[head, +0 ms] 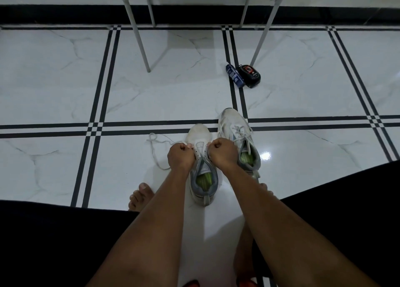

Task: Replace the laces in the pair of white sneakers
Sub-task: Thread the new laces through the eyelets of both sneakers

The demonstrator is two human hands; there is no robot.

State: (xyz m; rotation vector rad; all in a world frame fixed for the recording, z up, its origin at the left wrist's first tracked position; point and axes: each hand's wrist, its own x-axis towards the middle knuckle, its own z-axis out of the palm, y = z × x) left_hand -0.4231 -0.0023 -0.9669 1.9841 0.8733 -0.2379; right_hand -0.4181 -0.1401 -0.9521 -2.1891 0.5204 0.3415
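Working on the near sneaker (200, 156), we have both hands at its eyelets: our left hand (180, 155) is curled tight in a grip on the white lace (155, 148), which trails loose across the floor (65, 81), and our right hand (223, 153) is fisted at the other eyelet row, seemingly pinching the same lace. Judging by the slack, we are mid-threading or unthreading; next comes an even pull through. Both sneakers stand on the floor, long axes running away from us, toes pointing forward; the far sneaker (238, 135) remains laced.
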